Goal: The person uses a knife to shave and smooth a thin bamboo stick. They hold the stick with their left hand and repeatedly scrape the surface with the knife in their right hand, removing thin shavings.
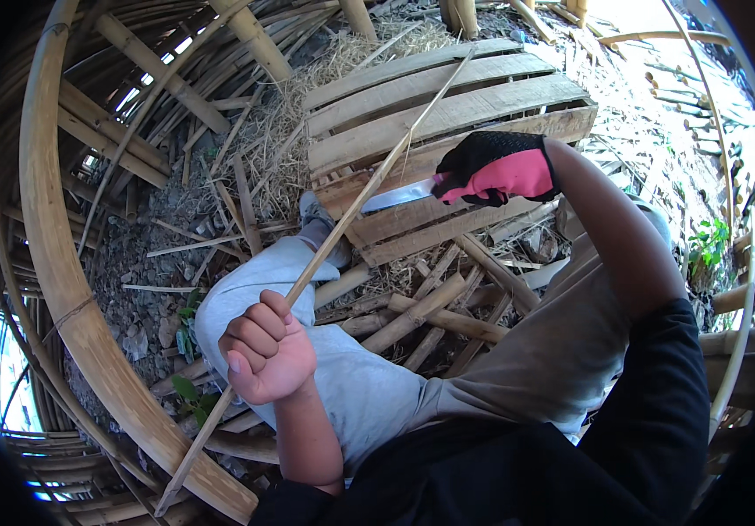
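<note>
A long, thin bamboo strip (361, 200) slants from the lower left up over the pallet-like wooden crate (447, 114). My bare left hand (270, 349) is closed around its lower part, above my left leg. In a black and pink glove, my right hand (502, 168) grips a knife (399, 196) with a broad, shiny blade. The handle is mostly hidden inside the glove. The blade points left, its tip close to the strip; whether they touch I cannot tell. A thin sliver (407, 156) stands off the strip above the blade.
A thick, curved bamboo pole (62, 228) arcs along my left side. Cut bamboo pieces (430, 311) lie piled between my legs, below the crate. Straw (342, 70) covers ground behind the crate, and a small green plant (708, 244) grows at the right.
</note>
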Tool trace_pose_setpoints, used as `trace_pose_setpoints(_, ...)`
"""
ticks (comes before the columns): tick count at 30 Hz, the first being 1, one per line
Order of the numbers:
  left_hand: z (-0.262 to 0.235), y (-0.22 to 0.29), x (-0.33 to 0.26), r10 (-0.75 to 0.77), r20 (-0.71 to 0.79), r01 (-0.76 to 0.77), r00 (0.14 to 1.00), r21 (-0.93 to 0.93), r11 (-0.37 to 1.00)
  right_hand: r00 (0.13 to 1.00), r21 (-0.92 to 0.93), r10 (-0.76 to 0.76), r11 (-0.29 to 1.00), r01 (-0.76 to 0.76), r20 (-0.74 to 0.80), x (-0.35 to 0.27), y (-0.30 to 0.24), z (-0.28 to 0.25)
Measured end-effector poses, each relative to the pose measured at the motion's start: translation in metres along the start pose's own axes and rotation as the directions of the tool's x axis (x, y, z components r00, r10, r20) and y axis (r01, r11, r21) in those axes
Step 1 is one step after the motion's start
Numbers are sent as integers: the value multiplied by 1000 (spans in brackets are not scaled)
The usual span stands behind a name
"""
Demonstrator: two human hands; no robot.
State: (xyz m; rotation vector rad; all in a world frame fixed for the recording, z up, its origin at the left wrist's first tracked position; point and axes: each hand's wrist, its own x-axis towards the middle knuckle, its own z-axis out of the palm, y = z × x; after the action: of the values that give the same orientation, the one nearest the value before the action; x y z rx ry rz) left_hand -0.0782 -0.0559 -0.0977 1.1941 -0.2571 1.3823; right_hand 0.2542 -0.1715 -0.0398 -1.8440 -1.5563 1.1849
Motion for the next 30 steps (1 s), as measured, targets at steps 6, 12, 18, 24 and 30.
trace_pose_setpoints(6, 1, -3, 3, 0, 26, 0, 1000, -29, 1000, 900, 434, 114, 897, 88, -420, -13, 5, -8)
trace_pose_setpoints(12, 1, -3, 1, 17, 26, -17, 1000, -19, 1000, 862, 556, 287, 831, -8, -418, 21, 17, 2)
trace_pose_setpoints(18, 0, -2, -1, 17, 24, -16, 1000, -7, 1000, 877, 563, 277, 826, -9, -392, 32, 1, 14)
trace_pose_setpoints(24, 1, -3, -1, 7, 21, -7, 1000, -10, 1000, 899, 595, 224, 802, 49, -376, 48, 13, 10)
trace_pose_setpoints(30, 1, -1, 0, 7, 43, -7, 999, 2, 1000, 848, 493, 253, 870, 12, -466, 46, 10, -1)
